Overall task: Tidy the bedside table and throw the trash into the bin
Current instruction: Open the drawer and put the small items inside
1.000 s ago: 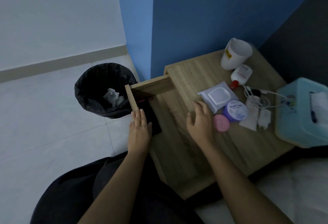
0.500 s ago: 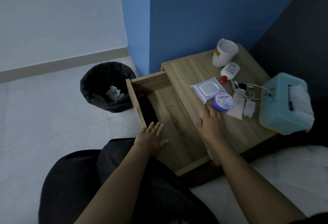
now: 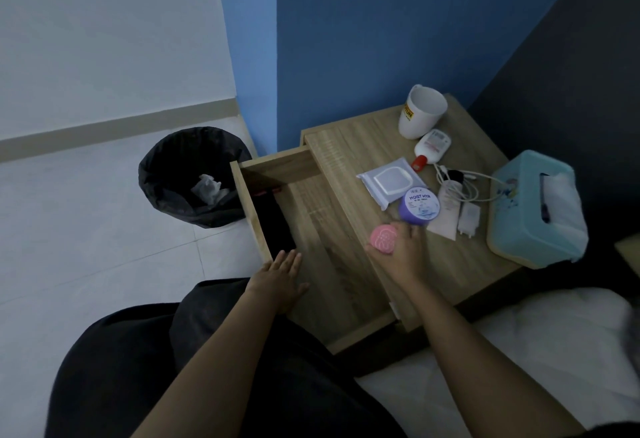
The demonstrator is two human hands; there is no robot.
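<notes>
- The right hand (image 3: pixel 403 252) has its fingers curled round a pink round case (image 3: pixel 382 237). It is at the front edge of the bedside table (image 3: pixel 346 146), just beside a purple jar (image 3: pixel 419 207).
- The room is dim, so I cannot tell if the case is lifted or sits on the wood.
- The left hand (image 3: pixel 280 274) lies flat with straight fingers at the near corner of the open drawer (image 3: pixel 322 229). It holds nothing.
- The step looks like putting small things away in the drawer. A dark flat thing (image 3: pixel 273 222) lies along its left side.
- Next, I think the case should go over the table edge and down onto the bare wood of the drawer, away from the left hand.
- On the table top there are also a wipes pack (image 3: pixel 389 181), a white mug (image 3: pixel 420 117), a small bottle (image 3: pixel 433 146), a charger (image 3: pixel 468 215) and a blue tissue box (image 3: pixel 519 215).
- The black bin (image 3: pixel 166 174) stands on the floor beside the drawer, with crumpled white paper (image 3: pixel 207 188) inside.
</notes>
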